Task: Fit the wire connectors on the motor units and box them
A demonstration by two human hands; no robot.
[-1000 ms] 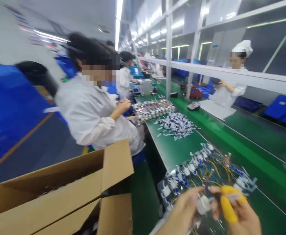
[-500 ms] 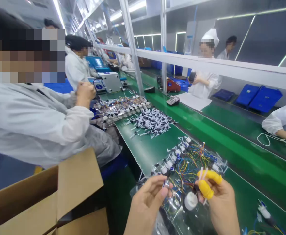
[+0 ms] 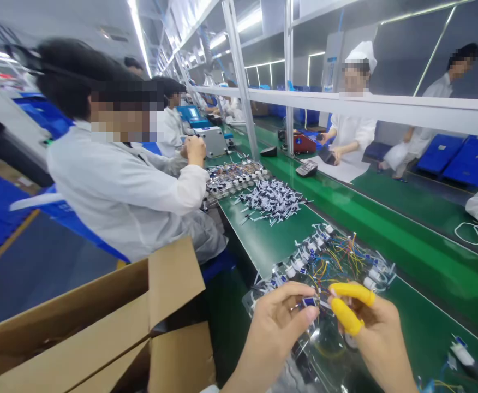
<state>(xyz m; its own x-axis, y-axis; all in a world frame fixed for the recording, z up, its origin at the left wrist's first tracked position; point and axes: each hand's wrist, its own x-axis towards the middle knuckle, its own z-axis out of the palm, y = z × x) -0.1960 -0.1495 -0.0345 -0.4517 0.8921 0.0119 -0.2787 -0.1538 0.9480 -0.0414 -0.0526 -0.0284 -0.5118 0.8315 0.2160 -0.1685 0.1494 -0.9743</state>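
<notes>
My left hand is closed in a pinch on a small component with a dark blue rectangular face. Close beside it, my right hand wears yellow finger cots on thumb and forefinger. Those two fingers pinch a thin white strip whose tip reaches the blue-faced component; whether they touch I cannot tell. A round part shows partly below the right thumb. Under and beyond both hands lies a clear plastic tray with white parts and coloured wires.
A pile of black-and-white pieces lies farther along the green bench. An open cardboard box stands at left, beside a seated co-worker. Another wired piece lies at right. A white rail crosses behind the bench.
My view has swung left. My hands have come together, bringing the blue-faced component to the white strip. The round white part has dropped lower behind the right thumb.
</notes>
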